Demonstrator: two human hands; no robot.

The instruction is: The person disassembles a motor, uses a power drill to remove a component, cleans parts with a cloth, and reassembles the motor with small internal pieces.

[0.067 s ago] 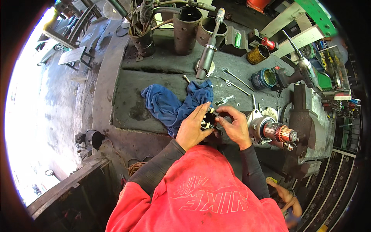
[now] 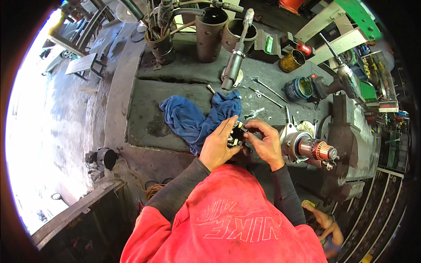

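My left hand (image 2: 216, 150) is closed around the near-left side of a small round brush holder (image 2: 237, 133), black in the middle with pale metal blocks at its rim. From the other side my right hand (image 2: 268, 148) pinches its edge between thumb and fingers. The palms cover much of the part. To the right of my right hand, a starter motor armature (image 2: 319, 150) with a copper commutator sticks out of a grey metal housing (image 2: 290, 142). A crumpled blue rag (image 2: 186, 117) lies on the bench just beyond my left hand.
A dark vise (image 2: 348, 131) stands at the right of the bench (image 2: 153, 105). Farther back are metal pots (image 2: 211, 37), a long cylindrical tool (image 2: 234, 65), thin rods (image 2: 269, 97), a blue tin (image 2: 299, 89) and an impact wrench (image 2: 344, 81). Another person's limb (image 2: 324, 221) shows at lower right.
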